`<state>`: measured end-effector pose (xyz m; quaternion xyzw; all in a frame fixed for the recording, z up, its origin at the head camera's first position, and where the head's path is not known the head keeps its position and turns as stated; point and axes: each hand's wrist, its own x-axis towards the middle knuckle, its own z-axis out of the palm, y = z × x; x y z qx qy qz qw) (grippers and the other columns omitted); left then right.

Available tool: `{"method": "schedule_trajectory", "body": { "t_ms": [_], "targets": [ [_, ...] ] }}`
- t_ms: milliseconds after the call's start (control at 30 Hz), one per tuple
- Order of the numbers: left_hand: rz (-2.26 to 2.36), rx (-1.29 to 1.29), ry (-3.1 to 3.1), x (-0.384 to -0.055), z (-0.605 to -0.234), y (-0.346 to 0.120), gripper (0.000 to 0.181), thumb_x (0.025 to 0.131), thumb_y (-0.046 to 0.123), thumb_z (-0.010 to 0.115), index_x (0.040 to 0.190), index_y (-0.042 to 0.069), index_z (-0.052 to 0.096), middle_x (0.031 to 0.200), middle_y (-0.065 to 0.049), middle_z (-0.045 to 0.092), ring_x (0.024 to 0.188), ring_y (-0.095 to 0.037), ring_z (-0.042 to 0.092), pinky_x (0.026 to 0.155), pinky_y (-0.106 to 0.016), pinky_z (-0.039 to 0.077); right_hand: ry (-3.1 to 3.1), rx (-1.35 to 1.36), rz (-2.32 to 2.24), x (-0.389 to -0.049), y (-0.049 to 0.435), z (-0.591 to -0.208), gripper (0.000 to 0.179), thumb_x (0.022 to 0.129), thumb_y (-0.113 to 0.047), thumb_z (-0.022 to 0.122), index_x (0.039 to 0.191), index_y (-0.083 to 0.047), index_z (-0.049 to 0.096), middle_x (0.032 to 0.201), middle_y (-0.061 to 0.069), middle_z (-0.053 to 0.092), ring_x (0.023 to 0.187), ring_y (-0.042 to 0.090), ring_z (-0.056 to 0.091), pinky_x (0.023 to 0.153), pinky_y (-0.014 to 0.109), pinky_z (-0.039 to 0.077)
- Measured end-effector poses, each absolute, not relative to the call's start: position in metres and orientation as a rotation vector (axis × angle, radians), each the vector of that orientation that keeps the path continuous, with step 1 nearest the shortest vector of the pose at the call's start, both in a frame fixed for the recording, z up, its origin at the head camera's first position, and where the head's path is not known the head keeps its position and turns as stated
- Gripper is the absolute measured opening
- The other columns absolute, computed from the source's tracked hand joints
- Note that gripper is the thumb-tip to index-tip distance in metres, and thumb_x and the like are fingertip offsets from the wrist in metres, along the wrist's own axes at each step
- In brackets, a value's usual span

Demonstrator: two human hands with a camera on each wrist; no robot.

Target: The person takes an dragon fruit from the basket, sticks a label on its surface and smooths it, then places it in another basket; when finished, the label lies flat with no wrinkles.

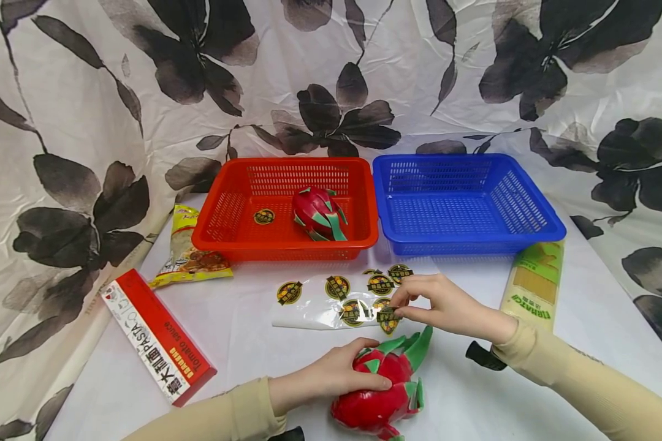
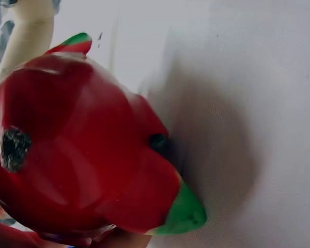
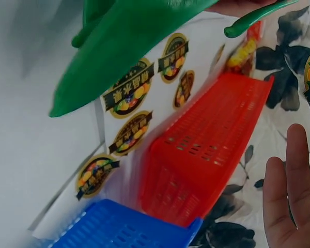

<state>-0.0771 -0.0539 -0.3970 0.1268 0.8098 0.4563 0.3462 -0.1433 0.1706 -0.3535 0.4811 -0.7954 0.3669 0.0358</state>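
The left hand (image 1: 336,373) is curled round a red dragon fruit (image 1: 372,407) with green leaf tips, thumb and fingers spread over its upper side. The fruit is near the middle of the worktop's near edge, its long green tips pointing towards the far right corner. Whether it rests on the surface or is slightly raised, I cannot tell. The right hand (image 1: 441,303) is nearly closed at thumb and forefinger, pinching a round black-and-gold sticker (image 1: 388,320); the right wrist view shows two other fingers fairly straight.

Just below the pinch lies a clear, shiny sticker sheet (image 1: 303,315), bearing more stickers of the same kind, in the middle of the worktop (image 1: 248,318). Beyond it, along the far edge, two baskets stand side by side. The red basket (image 1: 284,250), on the left, holds a second dragon fruit (image 1: 314,209) and has a loose-looking round label (image 1: 264,216) on its floor; the blue basket (image 1: 474,244) is on the right. Towards the left edge are a yellow bag (image 1: 190,254) beside the red basket and a red-and-white pasta box (image 1: 157,334). Near the right edge lies a noodle packet (image 1: 534,278), partly behind the right sleeve
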Motion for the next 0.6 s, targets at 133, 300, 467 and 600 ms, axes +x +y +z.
{"method": "schedule_trajectory", "body": {
  "t_ms": [133,300,467,600],
  "targets": [
    [1.313,0.288,2.102,-0.081,-0.398,-0.057,0.063,0.076,0.041,0.067,0.129,0.014,0.047,0.109,-0.004,0.062,0.097,-0.018,0.059,0.078,-0.040,0.053,-2.444,1.455,1.126,-0.143,0.173,-0.349,0.020,0.077,-0.001,0.070,0.092,-0.015,0.065,0.085,-0.006,0.066,0.075,0.003,0.059,0.066,0.021,0.048],
    [1.479,0.226,2.090,-0.092,-0.392,-0.063,0.066,0.079,0.041,0.064,0.134,0.012,0.041,0.120,-0.010,0.056,0.106,-0.024,0.055,0.084,-0.044,0.051,-2.434,1.409,1.163,-0.144,0.174,-0.340,0.022,0.077,-0.001,0.070,0.093,-0.014,0.065,0.084,-0.004,0.066,0.074,0.004,0.058,0.065,0.020,0.050],
    [1.554,0.159,2.122,-0.103,-0.382,-0.066,0.068,0.080,0.041,0.063,0.137,0.015,0.037,0.126,-0.011,0.050,0.112,-0.026,0.050,0.083,-0.044,0.052,-2.381,1.414,1.203,-0.144,0.172,-0.331,0.023,0.075,0.001,0.072,0.093,-0.013,0.065,0.083,-0.003,0.065,0.075,0.006,0.058,0.066,0.019,0.050],
    [1.634,0.117,2.135,-0.109,-0.378,-0.068,0.070,0.081,0.040,0.064,0.138,0.015,0.034,0.129,-0.012,0.047,0.116,-0.028,0.047,0.084,-0.045,0.051,-2.367,1.410,1.207,-0.142,0.171,-0.327,0.025,0.074,0.001,0.072,0.094,-0.013,0.065,0.083,-0.003,0.064,0.076,0.007,0.057,0.066,0.019,0.049]
  ]
}}
